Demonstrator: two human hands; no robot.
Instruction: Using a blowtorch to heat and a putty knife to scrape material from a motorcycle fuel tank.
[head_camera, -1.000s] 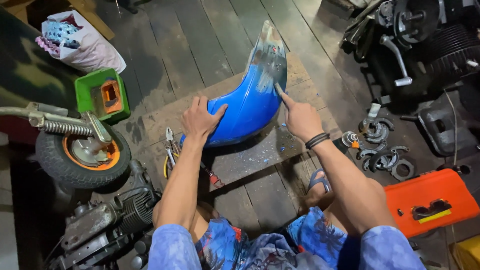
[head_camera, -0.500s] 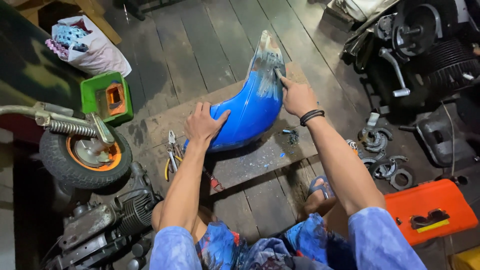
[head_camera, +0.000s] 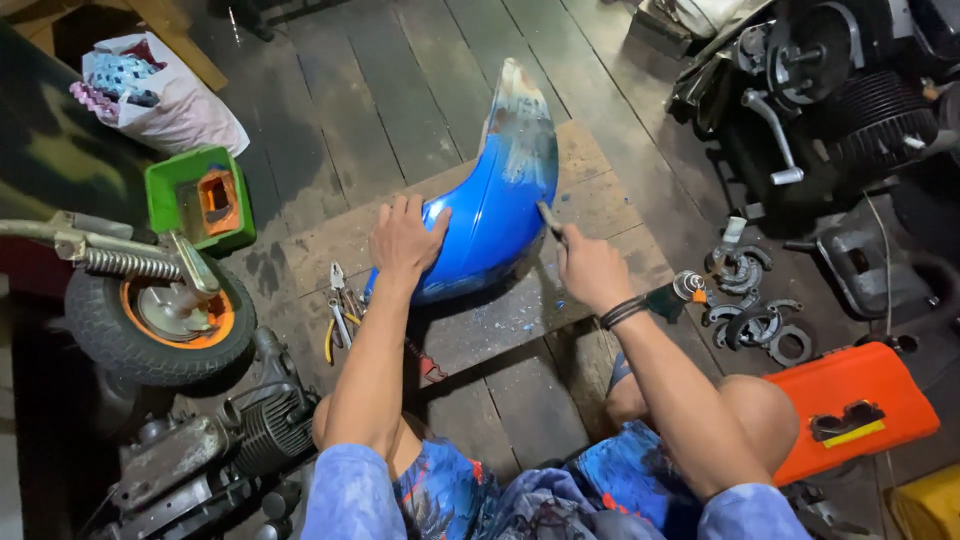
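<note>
A curved blue fender (head_camera: 492, 205), its far tip scraped to bare grey, stands on a paint-flecked wooden board (head_camera: 590, 190) on the plank floor. My left hand (head_camera: 404, 238) lies flat on the fender's left side, fingers spread, steadying it. My right hand (head_camera: 590, 270), with a dark wristband, is closed on a small scraper tool (head_camera: 549, 218) whose tip touches the fender's right edge. Blue paint chips lie on the board below.
A small wheel with an orange hub and a spring fork (head_camera: 160, 315) lies at left, near a green box (head_camera: 198, 200) and a white bag (head_camera: 165, 100). Pliers (head_camera: 340, 310) lie by my left arm. Engine parts (head_camera: 200, 450), metal rings (head_camera: 750, 315), an orange case (head_camera: 850, 405).
My right hand has dropped from the upper right edge of the fender to lower down its side. The left hand stays pressed on the fender.
</note>
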